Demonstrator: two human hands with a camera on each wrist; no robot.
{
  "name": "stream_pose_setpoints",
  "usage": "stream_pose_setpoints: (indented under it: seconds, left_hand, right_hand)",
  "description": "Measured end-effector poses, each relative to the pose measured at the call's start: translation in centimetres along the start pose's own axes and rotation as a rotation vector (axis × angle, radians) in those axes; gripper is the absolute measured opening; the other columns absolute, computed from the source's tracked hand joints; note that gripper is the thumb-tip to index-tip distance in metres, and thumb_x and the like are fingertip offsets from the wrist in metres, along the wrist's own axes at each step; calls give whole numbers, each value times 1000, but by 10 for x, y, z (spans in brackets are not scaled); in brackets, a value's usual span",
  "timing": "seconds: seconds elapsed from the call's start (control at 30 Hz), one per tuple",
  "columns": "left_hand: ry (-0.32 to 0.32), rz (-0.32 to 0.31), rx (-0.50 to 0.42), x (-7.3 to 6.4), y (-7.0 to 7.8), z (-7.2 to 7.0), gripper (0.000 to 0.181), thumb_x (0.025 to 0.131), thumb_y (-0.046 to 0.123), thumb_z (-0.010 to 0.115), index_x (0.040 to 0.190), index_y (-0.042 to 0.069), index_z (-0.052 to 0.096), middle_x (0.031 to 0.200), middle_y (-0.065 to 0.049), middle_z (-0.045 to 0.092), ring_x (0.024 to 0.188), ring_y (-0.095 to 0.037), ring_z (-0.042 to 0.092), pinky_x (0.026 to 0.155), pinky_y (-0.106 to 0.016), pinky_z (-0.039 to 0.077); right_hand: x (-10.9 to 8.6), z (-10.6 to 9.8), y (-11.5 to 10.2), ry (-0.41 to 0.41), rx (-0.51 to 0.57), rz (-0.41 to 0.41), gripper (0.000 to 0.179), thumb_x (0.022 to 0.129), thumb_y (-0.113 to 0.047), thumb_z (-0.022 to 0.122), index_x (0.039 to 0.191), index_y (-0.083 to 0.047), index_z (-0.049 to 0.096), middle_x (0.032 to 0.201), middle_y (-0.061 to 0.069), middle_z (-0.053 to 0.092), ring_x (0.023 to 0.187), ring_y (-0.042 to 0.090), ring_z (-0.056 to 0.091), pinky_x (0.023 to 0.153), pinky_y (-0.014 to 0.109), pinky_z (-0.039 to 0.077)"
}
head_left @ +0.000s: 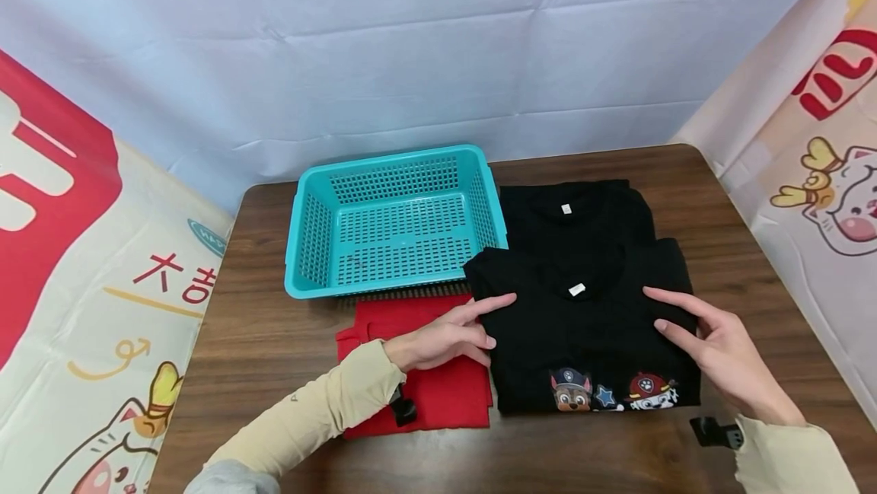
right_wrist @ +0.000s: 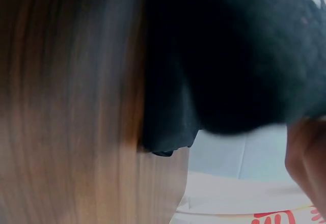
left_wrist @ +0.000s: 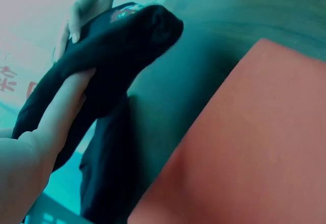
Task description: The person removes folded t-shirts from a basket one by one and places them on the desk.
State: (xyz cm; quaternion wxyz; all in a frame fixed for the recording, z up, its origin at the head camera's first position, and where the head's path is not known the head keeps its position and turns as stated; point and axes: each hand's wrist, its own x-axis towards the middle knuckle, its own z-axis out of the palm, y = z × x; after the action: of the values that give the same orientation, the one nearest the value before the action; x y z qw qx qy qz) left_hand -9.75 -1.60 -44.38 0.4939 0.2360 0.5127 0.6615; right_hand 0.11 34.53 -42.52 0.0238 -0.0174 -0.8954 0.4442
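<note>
A folded black T-shirt (head_left: 582, 334) with cartoon dog prints along its near edge is held between both hands. My left hand (head_left: 448, 334) grips its left side, and in the left wrist view fingers (left_wrist: 69, 102) lie against the dark cloth. At the opposite side my right hand (head_left: 719, 345) grips it, thumb and forefinger on top. Seen from the left wrist, the shirt is raised, its edge sagging in a rounded fold. Its far part overlaps a second folded black shirt (head_left: 575, 212) behind it. Folded red cloth (head_left: 445, 395) lies under my left forearm.
An open turquoise plastic basket (head_left: 397, 292) stands at the back left of the wooden table (head_left: 253, 326), just behind the red cloth. Pale cloth (head_left: 411, 45) hangs behind the table, and printed hangings (head_left: 822, 174) flank it.
</note>
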Motion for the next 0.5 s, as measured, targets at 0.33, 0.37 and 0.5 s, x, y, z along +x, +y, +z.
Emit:
stream_pose_setpoints:
  seconds: [0.33, 0.37, 0.5]
  left_hand:
    - [-8, -81, -25, 5, -11, 11, 70, 90, 8, 47, 155, 15, 21, 134, -5, 50, 117, -20, 56, 101, -48, 48]
    - [-11, -91, -39, 5, -12, 11, 70, 90, 8, 46, 155, 15, 21, 146, -8, 40, 123, -22, 52, 101, -49, 47]
    - [-14, -146, -87, 8, -15, 13, 67, 92, 12, 44, 155, 16, 20, 156, -11, 23, 130, -24, 44, 103, -53, 44]
  right_hand:
    - [-9, -4, 12, -44, -23, 11, 42, 93, -15, 64, 134, -15, 58, 113, -26, 57, 49, 13, 32, 51, 29, 29]
    - [-10, -4, 13, -48, -22, 9, 41, 93, -14, 64, 133, -15, 59, 113, -26, 57, 48, 12, 32, 51, 29, 29]
    - [-16, -6, 17, -60, -31, 13, 40, 93, -13, 64, 133, -14, 59, 112, -25, 58, 48, 12, 32, 51, 29, 28]
